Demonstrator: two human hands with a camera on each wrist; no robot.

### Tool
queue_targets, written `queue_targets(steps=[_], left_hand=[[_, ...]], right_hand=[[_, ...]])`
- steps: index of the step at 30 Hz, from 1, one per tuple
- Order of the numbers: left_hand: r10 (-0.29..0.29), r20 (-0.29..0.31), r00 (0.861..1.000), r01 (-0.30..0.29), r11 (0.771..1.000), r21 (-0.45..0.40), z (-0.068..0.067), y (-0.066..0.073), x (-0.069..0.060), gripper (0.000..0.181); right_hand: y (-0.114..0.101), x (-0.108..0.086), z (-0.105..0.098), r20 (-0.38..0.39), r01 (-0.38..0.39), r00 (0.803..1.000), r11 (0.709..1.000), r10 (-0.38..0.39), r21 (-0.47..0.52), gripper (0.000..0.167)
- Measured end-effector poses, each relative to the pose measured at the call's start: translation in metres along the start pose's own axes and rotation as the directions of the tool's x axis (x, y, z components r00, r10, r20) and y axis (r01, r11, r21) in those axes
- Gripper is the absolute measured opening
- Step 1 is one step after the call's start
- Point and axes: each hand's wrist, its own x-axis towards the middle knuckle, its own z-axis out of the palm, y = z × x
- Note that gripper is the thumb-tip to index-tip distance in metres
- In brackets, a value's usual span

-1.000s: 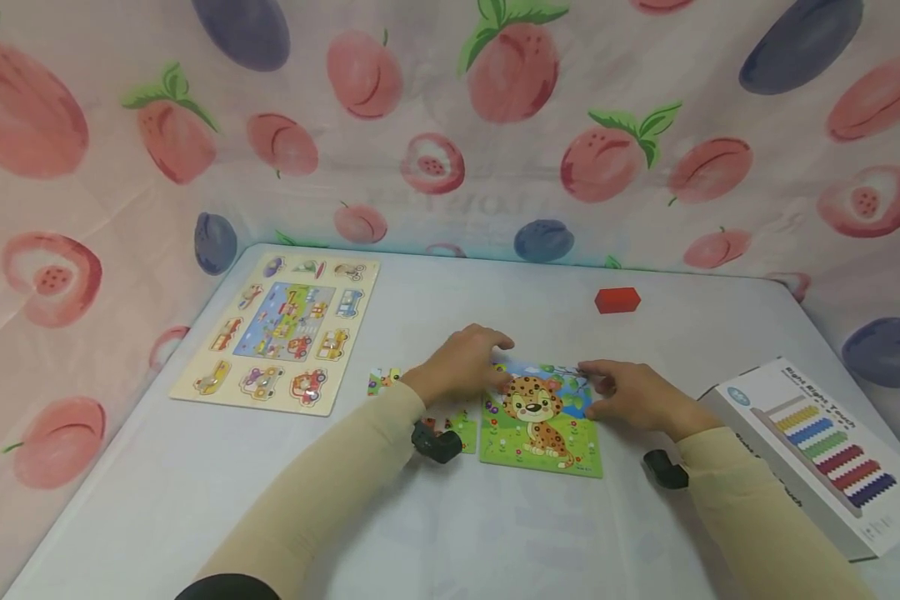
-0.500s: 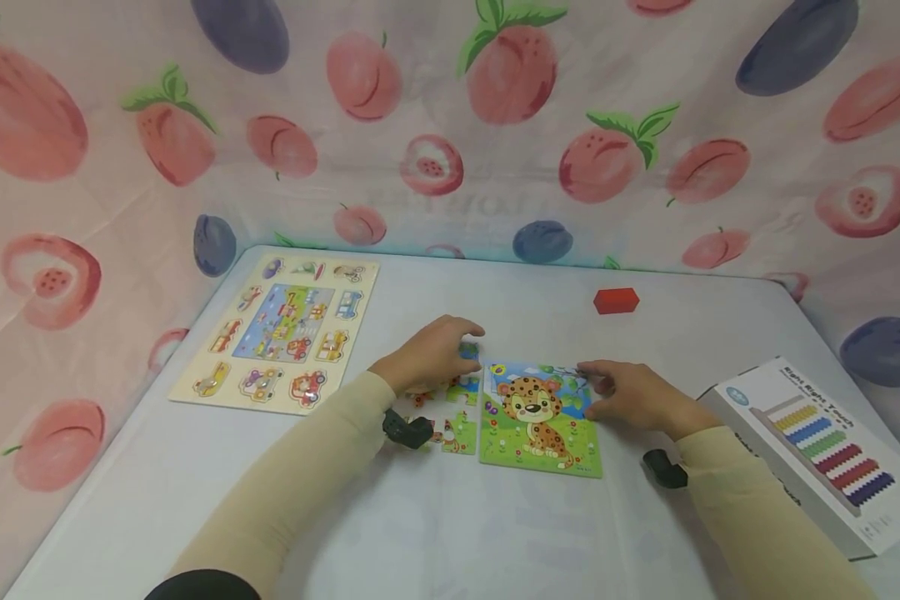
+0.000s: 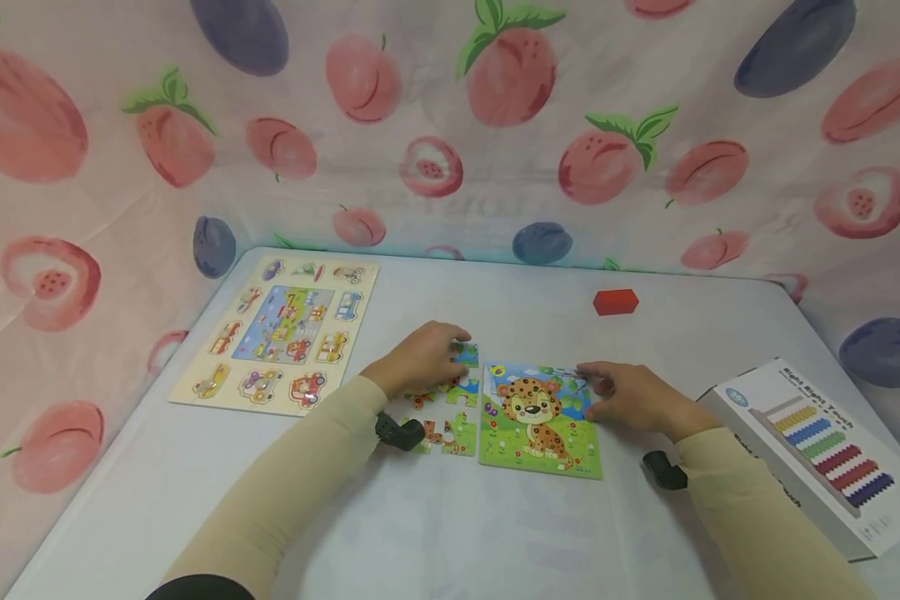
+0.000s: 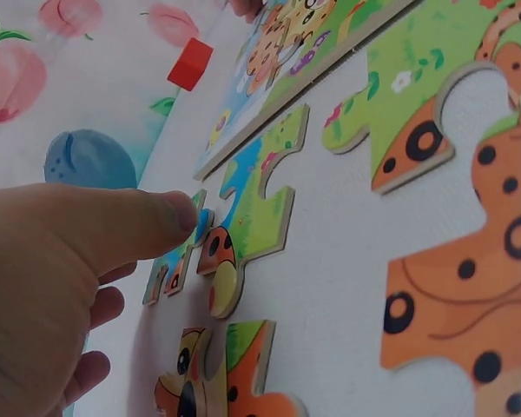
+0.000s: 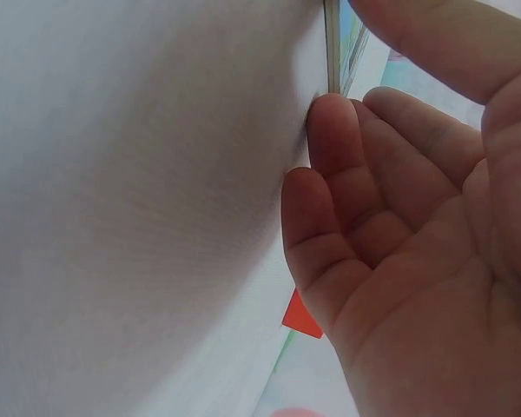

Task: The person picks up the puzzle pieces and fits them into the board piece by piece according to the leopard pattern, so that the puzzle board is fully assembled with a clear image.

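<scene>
A leopard picture board (image 3: 540, 425) lies flat on the white table. The thumb and fingertips of my right hand (image 3: 637, 396) hold its upper right corner; in the right wrist view the board's edge (image 5: 333, 48) runs between them. Left of the board, my left hand (image 3: 420, 354) is over loose jigsaw pieces (image 3: 457, 433). Its thumb reaches a small blue-green piece (image 3: 467, 355) at the top of this group, with the other fingers loosely bent. In the left wrist view, spotted orange and green pieces (image 4: 260, 217) lie apart; the hand covers some.
A wooden vehicle puzzle board (image 3: 195, 358) lies at the far left. A red block (image 3: 616, 302) sits toward the back right. On the right is a white box (image 3: 765, 400) with coloured bars printed on it. Fruit-patterned cloth (image 3: 495, 167) hangs behind and at the left.
My left hand has moved left from the leopard board's edge, uncovering the blue-green piece and other pieces beside the board. My right hand stays at the board's corner.
</scene>
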Motion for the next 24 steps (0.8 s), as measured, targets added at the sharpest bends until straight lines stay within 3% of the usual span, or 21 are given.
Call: queue_targets(steps=[14, 24], left_hand=[[-0.001, 0.018, 1.000, 0.002, 0.999, -0.047, 0.0052, -0.0012, 0.0024, 0.054], [-0.015, 0.012, 1.000, 0.015, 1.000, 0.014, 0.0061, -0.0033, 0.0022, 0.054]], right_hand=[[0.0017, 0.0016, 0.0007, -0.004, 0.008, 1.000, 1.000, -0.008, -0.009, 0.073], [-0.0001, -0.0008, 0.0008, -0.008, 0.008, 1.000, 1.000, -0.008, -0.008, 0.072]])
